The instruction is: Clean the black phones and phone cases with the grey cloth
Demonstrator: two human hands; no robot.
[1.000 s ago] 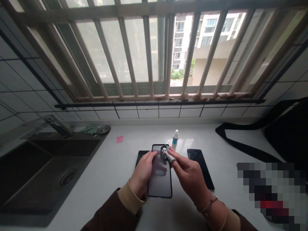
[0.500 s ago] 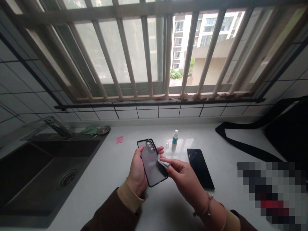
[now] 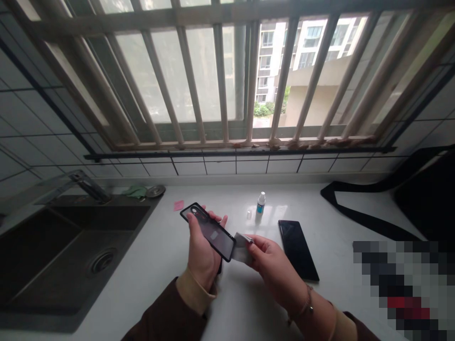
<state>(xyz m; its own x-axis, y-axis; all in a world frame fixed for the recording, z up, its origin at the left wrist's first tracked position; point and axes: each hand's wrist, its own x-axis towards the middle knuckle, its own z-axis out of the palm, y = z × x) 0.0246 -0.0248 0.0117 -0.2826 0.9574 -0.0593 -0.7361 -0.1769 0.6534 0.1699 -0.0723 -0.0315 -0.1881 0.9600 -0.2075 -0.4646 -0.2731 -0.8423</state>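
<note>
Below a barred window [image 3: 189, 80] in a white-tiled wall [image 3: 221, 167], a dark sink [image 3: 46, 274] with a chrome faucet [image 3: 90, 188] sat at the left of the white surface [image 3: 234, 308]. Next lay a pink sticky note [image 3: 178, 205]; then the left hand [image 3: 203, 253] gripped a translucent, black-edged phone case [image 3: 221, 240], tilted above the surface. By its lower end was a gray cloth [image 3: 242, 250], pinched by the right hand [image 3: 273, 263]. Behind that, a small whitish cap [image 3: 249, 214] lay beside an upright bottle [image 3: 260, 204]. Farther right were a black smartphone [image 3: 298, 251] and a black strap [image 3: 355, 220].
</note>
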